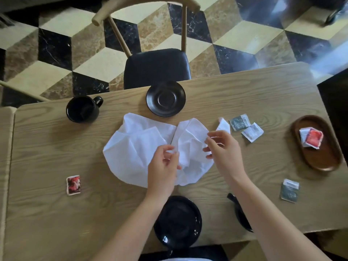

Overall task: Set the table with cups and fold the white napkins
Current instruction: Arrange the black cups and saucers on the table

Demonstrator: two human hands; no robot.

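Note:
Two white napkins lie side by side at the middle of the wooden table point(56, 147): a left napkin point(135, 146) and a crumpled right napkin point(190, 146). My left hand point(163, 164) pinches cloth near the seam between them. My right hand point(222, 147) pinches the right napkin's right edge. A black cup point(82, 109) stands at the far left. A black saucer point(165, 98) sits at the far edge. A second black saucer point(178, 221) sits at the near edge, and another black piece point(239, 211) shows partly behind my right forearm.
A brown oval tray point(316, 159) at the right holds red and white sachets point(310, 137). Loose sachets lie at the left point(73, 185), at the far right of the napkins point(244, 127) and at the near right point(289, 190). A black-seated chair point(156, 66) stands beyond the table.

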